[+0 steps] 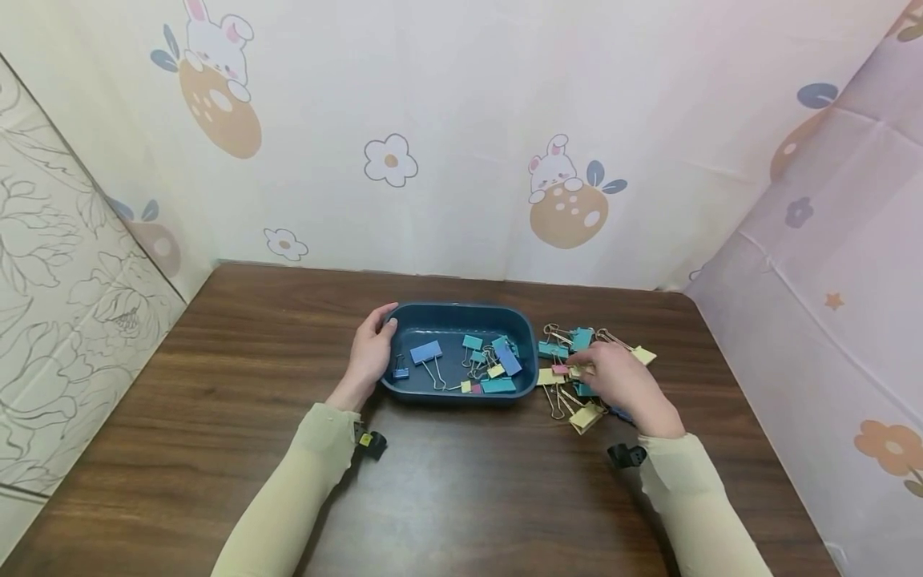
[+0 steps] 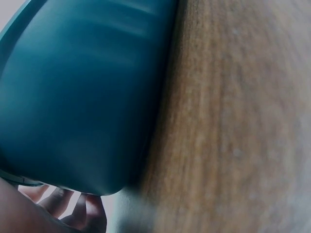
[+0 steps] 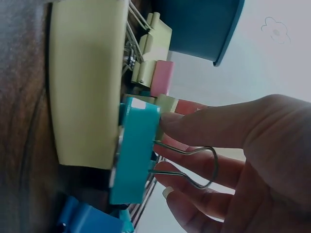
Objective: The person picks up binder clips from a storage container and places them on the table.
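Observation:
My left hand [image 1: 370, 350] grips the left end of a dark blue plastic tray [image 1: 458, 397], thumb over the rim and fingers outside. The tray's outer wall [image 2: 82, 107] fills much of the left wrist view. Inside lie several binder clips, among them a blue one [image 1: 426, 351]. Beyond the tray's right end, my right hand [image 1: 626, 381] reaches into a pile of binder clips. Its thumb and fingers pinch a small yellow binder clip [image 3: 165, 108], partly hidden by the thumb. A teal clip [image 3: 134, 150] with wire handles stands right beside the fingers.
Large yellow clips [image 1: 586, 417] and teal clips [image 1: 581, 338] lie around the right hand, close to the tray. A blue clip [image 3: 92, 221] shows low in the right wrist view. The brown wooden table [image 1: 461, 497] meets a patterned curtain [image 1: 461, 160] behind.

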`<state>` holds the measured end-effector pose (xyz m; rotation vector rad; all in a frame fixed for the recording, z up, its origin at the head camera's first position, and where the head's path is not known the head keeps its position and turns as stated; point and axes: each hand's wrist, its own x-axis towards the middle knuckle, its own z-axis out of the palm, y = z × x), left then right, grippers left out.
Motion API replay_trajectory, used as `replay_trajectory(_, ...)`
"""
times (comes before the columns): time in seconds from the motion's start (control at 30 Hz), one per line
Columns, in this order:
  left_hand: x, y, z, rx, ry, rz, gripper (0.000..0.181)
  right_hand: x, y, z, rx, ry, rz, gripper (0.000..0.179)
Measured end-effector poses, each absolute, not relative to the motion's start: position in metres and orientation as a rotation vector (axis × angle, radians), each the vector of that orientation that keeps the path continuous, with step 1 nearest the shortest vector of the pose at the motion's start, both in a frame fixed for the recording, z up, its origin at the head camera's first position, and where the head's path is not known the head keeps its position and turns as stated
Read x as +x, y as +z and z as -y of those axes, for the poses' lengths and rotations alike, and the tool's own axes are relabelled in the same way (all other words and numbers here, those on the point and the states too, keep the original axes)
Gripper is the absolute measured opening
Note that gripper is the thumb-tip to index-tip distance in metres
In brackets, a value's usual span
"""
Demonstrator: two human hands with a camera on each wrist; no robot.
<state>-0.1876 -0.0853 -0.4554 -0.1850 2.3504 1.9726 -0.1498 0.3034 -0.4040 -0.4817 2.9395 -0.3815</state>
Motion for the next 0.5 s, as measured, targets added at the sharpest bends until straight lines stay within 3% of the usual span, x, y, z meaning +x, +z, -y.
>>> replay_trajectory(0.23, -0.188, -0.455, 0.086, -0.181, 1.972, -2.354, 0.039, -0.150, -0.394, -0.293, -0.498, -0.482, -2.980, 0.026)
replay_trajectory(0.5, -0.187, -0.455, 0.085, -0.188, 1.966, -2.363, 0.039, -0.152, -0.393, -0.243, -0.544, -0.626, -3.058, 0.024)
